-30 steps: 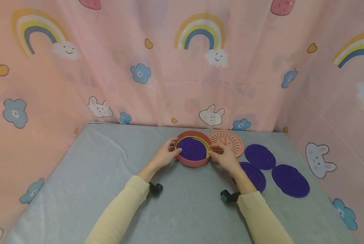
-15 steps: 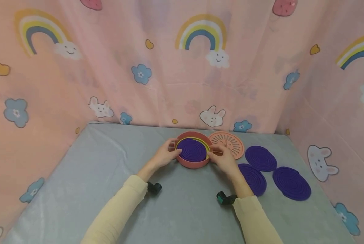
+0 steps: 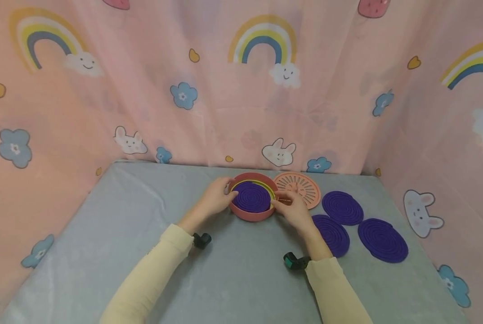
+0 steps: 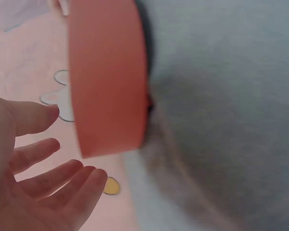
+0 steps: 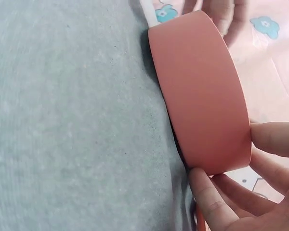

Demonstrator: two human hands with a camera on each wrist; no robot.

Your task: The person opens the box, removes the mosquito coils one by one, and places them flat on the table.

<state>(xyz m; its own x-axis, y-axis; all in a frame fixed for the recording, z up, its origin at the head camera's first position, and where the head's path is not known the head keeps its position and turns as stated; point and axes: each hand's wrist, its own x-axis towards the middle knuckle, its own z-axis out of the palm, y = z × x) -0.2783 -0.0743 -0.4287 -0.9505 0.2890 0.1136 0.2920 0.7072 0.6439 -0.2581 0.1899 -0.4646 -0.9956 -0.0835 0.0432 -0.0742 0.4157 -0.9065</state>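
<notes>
Red dish [image 3: 252, 216], purple spiral mats [image 3: 251, 197]

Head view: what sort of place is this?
Probably a makeshift filming booth: a pink cloth backdrop printed with rainbows hangs on three sides of a grey cloth-covered table, and a black device sits at each wrist.

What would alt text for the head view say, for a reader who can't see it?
A person's left hand and right hand flank a round red bowl holding a coiled purple disc, a yellow edge showing behind it. To the right lie a slotted peach disc and three more purple discs, on grey cloth before a pink patterned curtain.
</notes>
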